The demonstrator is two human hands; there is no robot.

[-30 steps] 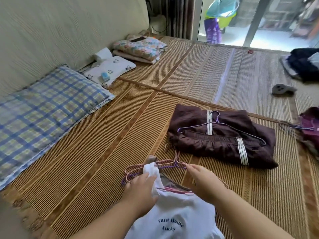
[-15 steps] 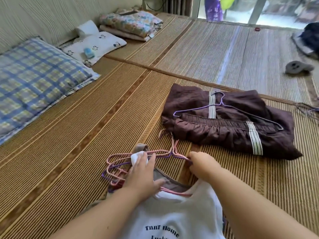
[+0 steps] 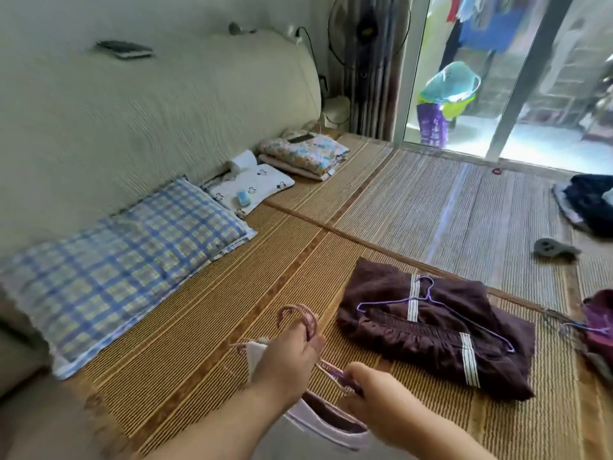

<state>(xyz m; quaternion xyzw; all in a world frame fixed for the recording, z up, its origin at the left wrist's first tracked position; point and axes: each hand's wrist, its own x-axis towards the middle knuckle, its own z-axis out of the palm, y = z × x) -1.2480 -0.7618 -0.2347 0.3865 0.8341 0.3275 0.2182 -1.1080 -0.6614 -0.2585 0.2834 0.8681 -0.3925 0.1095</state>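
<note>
Lower centre of frame: left hand (image 3: 287, 363) grip closed round bundle of pink wire hangers (image 3: 306, 323), hooks sticking up past fingers. Right hand (image 3: 378, 393) grip pinching bundle's near end, just above neck opening of white garment (image 3: 326, 426) at bottom edge.

Risks, as judged:
- Hangers look tangled; pulling one free may drag others, spill bundle onto woven mat (image 3: 199, 343).
- Wire end may snag neck opening, stretch it.
- Hooks near brown striped trousers (image 3: 414, 346) at right could catch fabric.

A hanger (image 3: 434, 307) lies on folded trousers (image 3: 431, 330), right of both hands.
</note>
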